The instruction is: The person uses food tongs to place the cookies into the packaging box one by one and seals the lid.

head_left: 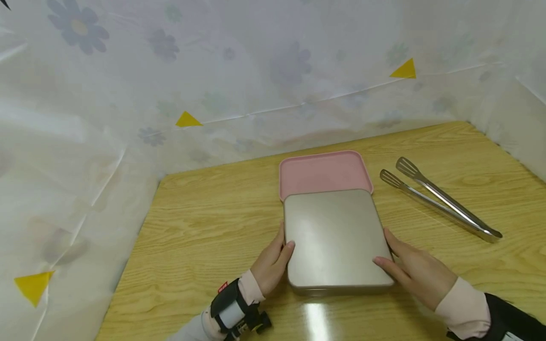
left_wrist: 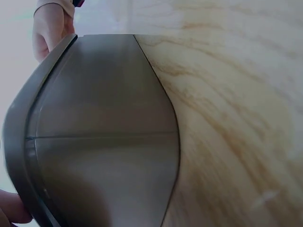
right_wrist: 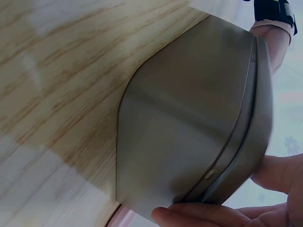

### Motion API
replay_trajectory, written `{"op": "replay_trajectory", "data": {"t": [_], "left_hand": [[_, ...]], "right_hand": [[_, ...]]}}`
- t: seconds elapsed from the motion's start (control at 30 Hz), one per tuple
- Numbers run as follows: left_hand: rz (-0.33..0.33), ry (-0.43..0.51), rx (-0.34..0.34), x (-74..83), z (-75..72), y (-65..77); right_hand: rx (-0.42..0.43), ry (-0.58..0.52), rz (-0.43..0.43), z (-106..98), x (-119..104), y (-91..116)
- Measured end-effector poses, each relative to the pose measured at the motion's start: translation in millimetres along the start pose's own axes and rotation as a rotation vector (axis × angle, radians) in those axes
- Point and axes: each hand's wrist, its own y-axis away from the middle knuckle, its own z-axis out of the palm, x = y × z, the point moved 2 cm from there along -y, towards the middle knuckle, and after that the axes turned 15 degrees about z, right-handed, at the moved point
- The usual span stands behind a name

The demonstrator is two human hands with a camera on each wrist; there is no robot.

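A closed silver metal tin with rounded corners lies flat on the wooden table. My left hand holds its left side, the thumb at the lid's edge. On the opposite side my right hand grips it, thumb over the lid and fingers along the wall. The right wrist view shows those fingers against the tin just by the lid's rim. In the left wrist view, a seam runs below the lid around the tin's wall. The tin's far side covers part of a pink tray.
Metal tongs lie spread on the table to the right of the tin and tray. White flower-patterned sheeting stands along the back and sides of the wooden table, with yellow triangles stuck to it.
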Motion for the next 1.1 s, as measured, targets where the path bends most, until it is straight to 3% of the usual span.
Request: {"op": "replay_trajectory", "data": {"t": [0.5, 0.87, 1.1], "left_hand": [[0.018, 0.017, 0.039, -3.0, 2.9, 1.0], [0.007, 0.063, 0.115, -1.2, 3.7, 4.1], [-0.046, 0.175, 0.159, -5.2, 1.1, 0.7]], "right_hand": [[-0.027, 0.073, 0.055, 3, 3, -2], [-0.04, 0.097, 0.072, -1, 3, -4], [-0.118, -0.042, 0.103, -14, 11, -17]]}}
